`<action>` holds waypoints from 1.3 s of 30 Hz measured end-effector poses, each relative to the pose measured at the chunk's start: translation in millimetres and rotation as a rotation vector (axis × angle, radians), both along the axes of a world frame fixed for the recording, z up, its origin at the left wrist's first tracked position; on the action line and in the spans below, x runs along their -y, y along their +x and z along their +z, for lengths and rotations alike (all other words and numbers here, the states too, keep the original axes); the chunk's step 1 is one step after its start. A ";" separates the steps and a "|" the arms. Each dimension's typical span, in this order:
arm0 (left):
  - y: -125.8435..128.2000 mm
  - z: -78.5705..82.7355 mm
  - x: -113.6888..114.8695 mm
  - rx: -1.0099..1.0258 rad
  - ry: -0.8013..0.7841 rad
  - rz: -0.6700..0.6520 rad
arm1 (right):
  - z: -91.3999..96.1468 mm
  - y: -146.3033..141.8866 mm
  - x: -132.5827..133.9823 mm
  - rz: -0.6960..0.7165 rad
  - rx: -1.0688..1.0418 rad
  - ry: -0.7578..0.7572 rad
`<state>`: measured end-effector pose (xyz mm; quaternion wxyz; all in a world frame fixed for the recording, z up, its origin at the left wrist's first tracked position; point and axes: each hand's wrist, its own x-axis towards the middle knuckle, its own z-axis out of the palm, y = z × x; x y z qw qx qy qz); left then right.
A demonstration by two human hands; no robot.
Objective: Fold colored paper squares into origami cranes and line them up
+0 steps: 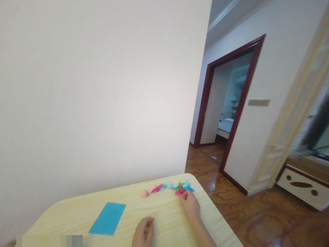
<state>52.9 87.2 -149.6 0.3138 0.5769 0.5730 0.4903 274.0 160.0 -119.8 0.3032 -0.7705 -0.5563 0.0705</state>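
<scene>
Folded paper cranes stand in a row along the far right part of the table. My right hand [190, 204] reaches to the right end of this row, its fingertips pinched at a magenta paper crane [180, 190]. Close around that one are a green crane [176, 187] and a blue crane [189, 186]. Farther left in the row are a light blue crane [164, 185], a dark pink crane [157, 188] and a pale pink crane [146, 193]. My left hand [143, 232] rests near the front edge, fingers curled to the thumb, with nothing visible in them.
A flat blue paper sheet [108, 218] lies left on the pale wood table [164, 209]. A white wall [102, 103] rises directly behind the table. To the right are a dark red door frame [238, 113], a brown floor [231, 202] and a low white cabinet [303, 187].
</scene>
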 end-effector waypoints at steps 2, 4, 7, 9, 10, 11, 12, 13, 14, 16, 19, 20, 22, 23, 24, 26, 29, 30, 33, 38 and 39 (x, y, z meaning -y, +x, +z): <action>-8.5 6.4 1.0 -0.121 0.028 0.003 | 0.8 1.4 6.4 0.035 -0.008 -0.001; -25.3 13.3 0.0 -0.359 0.061 0.061 | 0.8 2.3 14.8 0.070 -0.017 -0.013; -57.9 23.1 -1.6 -0.624 -0.022 0.199 | -1.4 -0.5 30.3 0.167 -0.039 -0.028; -76.6 27.5 -1.3 -0.926 -0.233 0.250 | -4.0 -5.6 40.2 0.220 -0.071 -0.035; -83.4 28.7 -0.5 -0.948 -0.274 0.244 | -5.3 -8.9 44.4 0.235 -0.085 -0.033; -88.2 29.2 0.8 -0.965 -0.300 0.230 | -6.5 -12.4 48.1 0.249 -0.099 -0.027; -90.9 29.2 2.6 -0.965 -0.318 0.210 | -7.6 -15.9 51.2 0.261 -0.113 -0.020; -91.7 28.8 4.9 -0.955 -0.322 0.190 | -8.4 -19.3 54.0 0.272 -0.126 -0.012; -91.0 28.3 7.5 -0.954 -0.326 0.169 | -9.1 -22.6 56.4 0.279 -0.137 -0.005; -86.7 28.0 13.8 -0.951 -0.324 0.130 | -9.7 -28.4 60.8 0.288 -0.150 0.005; -79.2 32.0 23.3 -0.935 -0.301 0.074 | -9.8 -36.2 66.9 0.324 -0.152 0.008; -77.7 34.5 26.1 -0.926 -0.293 0.058 | -9.7 -39.0 69.0 0.346 -0.153 0.004; -76.4 39.6 30.8 -0.907 -0.279 0.028 | -8.9 -45.6 73.9 0.402 -0.152 -0.005; -76.3 41.3 33.0 -0.899 -0.271 0.012 | -8.2 -49.5 76.8 0.438 -0.152 -0.012; -76.3 42.1 35.4 -0.892 -0.264 -0.001 | -7.4 -53.9 79.9 0.479 -0.146 -0.011; -75.5 39.5 41.1 -0.879 -0.252 -0.029 | -5.3 -64.0 86.2 0.581 -0.138 0.009; -71.0 27.4 52.1 -0.845 -0.206 -0.090 | -2.6 -81.3 92.3 0.759 -0.105 0.072; -68.9 22.7 55.9 -0.830 -0.176 -0.105 | -1.9 -87.0 92.6 0.817 -0.084 0.077; -64.1 13.2 65.2 -0.790 -0.116 -0.080 | -1.1 -101.6 88.2 0.953 0.000 0.045; -71.9 16.0 71.7 -0.672 0.005 -0.048 | -0.9 -109.7 80.6 1.012 0.112 -0.022; -75.5 17.2 71.9 -0.635 0.041 -0.026 | -0.4 -109.0 81.0 0.988 0.106 -0.020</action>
